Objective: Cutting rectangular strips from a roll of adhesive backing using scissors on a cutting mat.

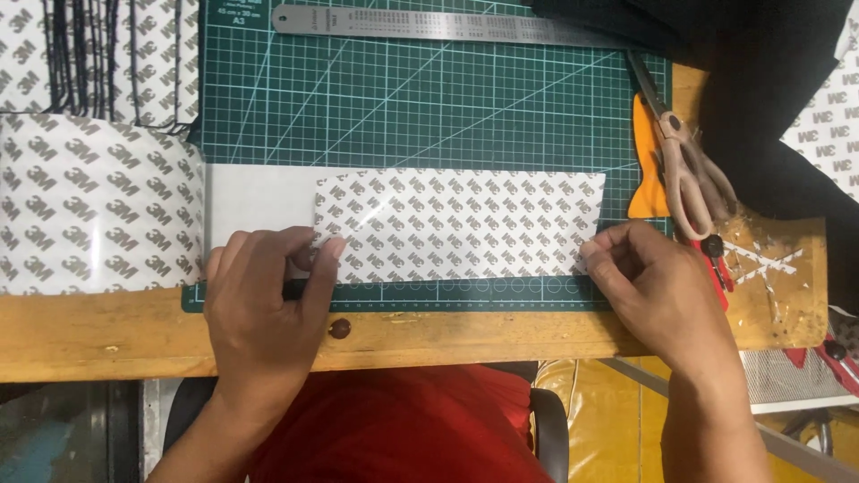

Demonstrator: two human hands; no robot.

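Left hand point(264, 300) presses fingers flat on the left end of a printed liner strip point(461, 224), thumb and forefinger pinched at its near-left corner; right hand point(658, 282) pinches the strip's near-right corner between closed fingertips. Held at both ends, the strip lies taut and flat along the near edge of the mat.

Wooden workbench point(134, 331): bears everything, its near edge running left to right.

Green cutting mat point(403, 107): gridded surface under the strip, so the edges can sit square to the lines.

Roll of adhesive sheet point(89, 215): far left, its plain white tail point(255, 201) running under the strip (apparently the same stock, one layer laid over the other).

Steel ruler point(447, 25): far edge of the mat, out of the working area.

Scissors point(684, 170): right of the mat, resting over an orange tool point(644, 179), close to the right hand.
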